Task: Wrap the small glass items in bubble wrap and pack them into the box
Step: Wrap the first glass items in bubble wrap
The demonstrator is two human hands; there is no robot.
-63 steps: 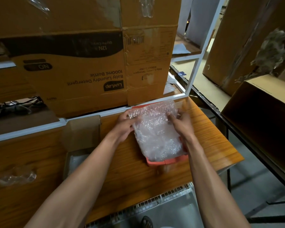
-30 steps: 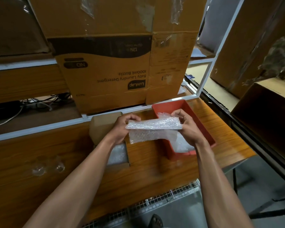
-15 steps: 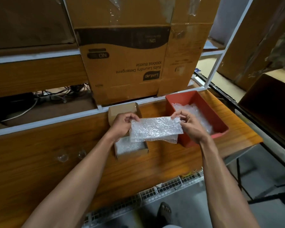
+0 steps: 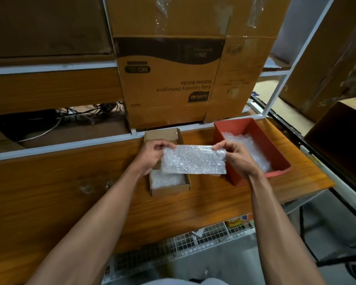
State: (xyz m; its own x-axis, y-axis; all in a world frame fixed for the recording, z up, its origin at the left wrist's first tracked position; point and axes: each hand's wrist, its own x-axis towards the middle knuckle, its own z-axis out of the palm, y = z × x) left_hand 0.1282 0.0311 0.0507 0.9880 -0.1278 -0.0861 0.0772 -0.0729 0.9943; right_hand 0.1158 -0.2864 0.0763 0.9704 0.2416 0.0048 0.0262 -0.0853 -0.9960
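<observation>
I hold a rectangular sheet of bubble wrap [image 4: 193, 160] stretched flat above the wooden table [image 4: 49, 182]. My left hand [image 4: 152, 156] pinches its upper left corner and my right hand [image 4: 235, 158] pinches its upper right corner. Beneath the sheet's left end sits a small open cardboard box [image 4: 169, 187] with bubble wrap lying inside. Two small clear glass items [image 4: 95, 186] rest on the table to the left of the box.
A red plastic tray [image 4: 253, 128] holding more bubble wrap stands at the right, close to the table's end. Large cardboard cartons [image 4: 173, 79] and a white shelf frame [image 4: 60, 145] rise behind. Another brown carton [image 4: 337, 128] sits off the table at far right.
The sheet was lifted out of the red tray, carried left and spread flat over the small box. The view has swung left, bringing the glass items further in.
</observation>
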